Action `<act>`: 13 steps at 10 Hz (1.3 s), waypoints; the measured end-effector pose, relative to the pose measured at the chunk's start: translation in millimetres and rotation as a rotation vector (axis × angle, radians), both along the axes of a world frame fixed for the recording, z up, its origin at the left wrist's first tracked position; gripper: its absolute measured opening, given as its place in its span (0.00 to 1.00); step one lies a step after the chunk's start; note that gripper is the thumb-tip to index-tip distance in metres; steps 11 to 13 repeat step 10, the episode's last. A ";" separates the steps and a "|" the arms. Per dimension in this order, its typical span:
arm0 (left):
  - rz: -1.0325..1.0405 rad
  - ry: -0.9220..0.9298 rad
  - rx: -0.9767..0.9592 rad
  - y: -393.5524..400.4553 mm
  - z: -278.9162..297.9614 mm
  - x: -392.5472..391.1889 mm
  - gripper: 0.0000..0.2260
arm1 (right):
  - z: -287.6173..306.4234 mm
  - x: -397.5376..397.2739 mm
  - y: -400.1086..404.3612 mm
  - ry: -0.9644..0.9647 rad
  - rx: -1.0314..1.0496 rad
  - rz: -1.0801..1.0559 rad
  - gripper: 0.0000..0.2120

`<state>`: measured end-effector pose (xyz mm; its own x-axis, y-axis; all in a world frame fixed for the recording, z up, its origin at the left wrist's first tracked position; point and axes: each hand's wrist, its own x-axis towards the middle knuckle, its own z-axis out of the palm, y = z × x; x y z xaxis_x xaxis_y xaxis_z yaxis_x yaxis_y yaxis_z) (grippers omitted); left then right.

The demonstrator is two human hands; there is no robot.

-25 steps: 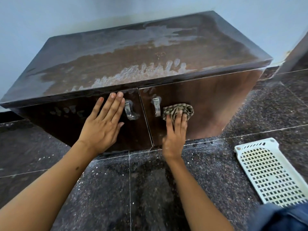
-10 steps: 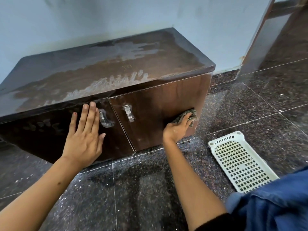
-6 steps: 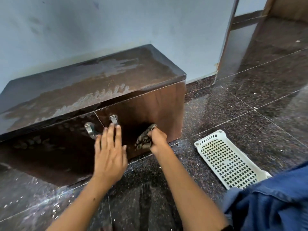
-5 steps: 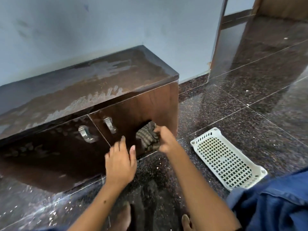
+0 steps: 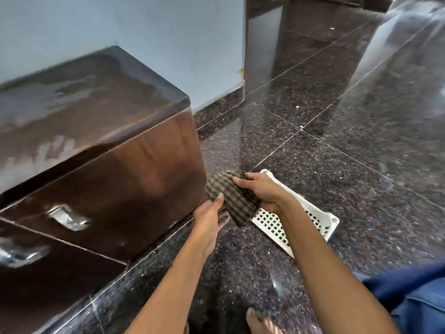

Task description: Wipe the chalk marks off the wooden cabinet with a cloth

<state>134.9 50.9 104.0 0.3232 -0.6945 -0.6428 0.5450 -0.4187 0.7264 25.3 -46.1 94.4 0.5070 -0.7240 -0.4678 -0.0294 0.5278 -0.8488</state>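
Floor (image 5: 349, 179): dark speckled polished stone tiles with thin pale joints, glossy with reflections.
Wall (image 5: 168, 32): smooth, flat, pale blue-grey, with a dark stone skirting at its foot.
Cabinet (image 5: 125, 169): low boxy wooden cabinet against the wall, dark brown glossy veneer; the near right corner is sharp and square.
Chalk marks (image 5: 43, 150): whitish, smeared streaks and finger-like dabs along the front edge of the cabinet top, with a hazy film farther back.
Handles (image 5: 66, 216): shiny metal, blurred, on the two door fronts.
Tray (image 5: 310, 222): white plastic, rectangular, with a grid of square holes and rounded corners, flat on the floor just right of the cabinet, partly hidden by the right arm.
Cloth (image 5: 231, 196): soft woven check in brown and tan, bunched and draped, held in the air off the cabinet's right corner, above the tray's near end.
Right hand (image 5: 262, 189): fingers curled round the cloth's upper right side.
Left hand (image 5: 212, 213): thumb and fingers pinching the cloth's lower left edge.
Bare toes (image 5: 260, 321): on the floor at the bottom edge.
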 end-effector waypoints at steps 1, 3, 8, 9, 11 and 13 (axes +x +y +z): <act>-0.042 -0.001 -0.014 -15.2 -11.6 -9.9 0.05 | -16.6 -14.6 -12.3 0.088 0.001 -0.049 0.05; -0.076 0.018 0.029 -56.6 -52.6 -42.7 0.16 | -59.0 -52.8 -31.2 0.160 0.003 -0.188 0.06; -0.275 -0.094 0.315 -86.5 -141.0 -116.2 0.27 | -132.4 -112.4 -48.0 0.708 -0.118 -0.214 0.08; -0.315 -0.149 0.382 -80.7 -137.1 -118.2 0.28 | -136.3 -116.3 -43.4 0.749 -0.164 -0.156 0.13; -0.283 -0.342 0.396 -73.0 -123.5 -125.6 0.24 | -137.1 -117.3 -41.1 0.859 -0.268 -0.202 0.18; -0.283 -0.342 0.396 -73.0 -123.5 -125.6 0.24 | -137.1 -117.3 -41.1 0.859 -0.268 -0.202 0.18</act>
